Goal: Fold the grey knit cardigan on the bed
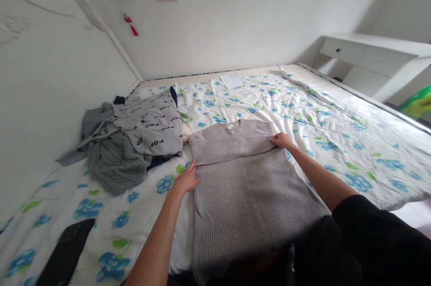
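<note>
A grey ribbed knit sweater point(249, 196) lies spread out before me, its neckline with a pale label at the far end. One sleeve is folded straight across the chest, below the collar. My right hand point(283, 140) pinches the sweater at its right edge, by the end of this folded band. At the left edge, my left hand point(186, 180) rests against the knit beside the fold, thumb and fingers apart. The sweater's near hem reaches toward my dark clothing, which hides part of it.
The bed carries a white sheet with blue flowers point(208, 103). Left of the sweater lies a clothes pile with a grey POP-print top point(151, 124) and a green-grey cable knit point(116, 165). A black phone point(67, 252) is near left, a paper point(231, 81) far back, a white desk point(370, 59) at right.
</note>
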### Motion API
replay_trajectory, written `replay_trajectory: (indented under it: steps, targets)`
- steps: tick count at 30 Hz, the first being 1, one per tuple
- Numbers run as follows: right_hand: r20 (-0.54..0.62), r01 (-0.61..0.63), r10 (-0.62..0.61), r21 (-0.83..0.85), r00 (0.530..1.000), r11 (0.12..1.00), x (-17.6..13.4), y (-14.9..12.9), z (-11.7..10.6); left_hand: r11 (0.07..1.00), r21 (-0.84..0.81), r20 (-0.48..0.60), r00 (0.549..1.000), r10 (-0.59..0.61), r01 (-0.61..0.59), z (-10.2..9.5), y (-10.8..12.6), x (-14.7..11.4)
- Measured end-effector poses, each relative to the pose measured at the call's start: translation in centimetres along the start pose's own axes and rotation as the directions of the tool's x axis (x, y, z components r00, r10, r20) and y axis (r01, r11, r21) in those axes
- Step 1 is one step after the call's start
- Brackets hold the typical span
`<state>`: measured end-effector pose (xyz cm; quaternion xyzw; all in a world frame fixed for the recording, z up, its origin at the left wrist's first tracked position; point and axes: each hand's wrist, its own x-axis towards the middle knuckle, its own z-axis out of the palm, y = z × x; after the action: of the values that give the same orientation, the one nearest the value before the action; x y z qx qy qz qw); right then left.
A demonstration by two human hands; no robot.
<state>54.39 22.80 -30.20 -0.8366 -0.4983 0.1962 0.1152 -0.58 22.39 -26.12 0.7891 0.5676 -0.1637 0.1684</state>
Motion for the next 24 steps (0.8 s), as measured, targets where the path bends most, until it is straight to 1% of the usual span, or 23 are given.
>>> replay_trajectory:
  steps: [1,3,5,6,7,8,10,13,15,17,20,22,24]
  targets:
    - [-0.018,0.040,-0.040,0.008,0.999,0.999,0.3,-0.6,-0.3,1.000,0.002,0.006,1.000,-0.006,0.006,0.0,0.0,0.0]
    - [-0.111,0.098,-0.091,0.061,0.990,0.993,1.0,-1.9,-1.1,1.000,0.000,0.013,1.000,-0.025,0.025,0.2,0.0,0.1]
    - [-0.214,0.120,-0.085,0.158,0.973,0.980,1.8,-3.1,-1.7,0.999,-0.014,0.003,0.999,-0.041,0.041,0.4,-0.1,0.3]
    - [-0.238,0.116,-0.066,0.201,0.969,0.973,2.0,-3.4,-1.8,0.999,-0.023,-0.009,0.999,-0.046,0.046,0.5,-0.1,0.3]
    - [-0.239,0.097,-0.042,0.224,0.970,0.970,2.2,-3.5,-1.8,0.998,-0.029,-0.020,0.999,-0.048,0.048,0.7,-0.1,0.4]
    - [-0.222,0.068,-0.018,0.221,0.975,0.973,2.2,-3.4,-1.5,0.998,-0.032,-0.027,0.998,-0.049,0.048,0.8,-0.2,0.5]
    - [-0.168,0.006,0.019,0.142,0.986,0.990,1.8,-2.5,-0.5,0.998,-0.029,-0.030,0.998,-0.048,0.047,0.9,-0.3,0.7]
    - [-0.104,-0.075,0.077,0.030,0.992,0.997,0.7,0.0,1.3,0.999,-0.030,-0.017,0.999,-0.040,0.040,1.1,-0.6,0.8]
    - [-0.074,-0.113,0.115,0.037,0.991,0.993,0.0,1.7,1.9,0.999,-0.036,-0.013,0.999,-0.034,0.033,1.1,-0.7,0.9]
    - [-0.022,-0.111,0.114,0.092,0.993,0.989,-0.4,3.1,1.9,0.999,-0.038,-0.014,0.999,-0.030,0.030,1.1,-0.7,1.0]
    - [0.077,-0.041,0.026,0.206,0.997,0.978,-1.1,4.5,1.4,0.999,-0.042,-0.028,0.999,-0.026,0.025,1.1,-0.7,1.0]
    - [0.071,0.003,-0.017,0.191,0.997,0.982,-1.6,5.3,1.2,0.999,-0.045,-0.035,0.999,-0.019,0.018,1.0,-0.6,1.0]
    - [0.021,0.011,-0.013,0.091,1.000,0.996,-2.1,5.9,1.2,0.999,-0.045,-0.037,0.999,-0.012,0.011,1.0,-0.5,0.9]
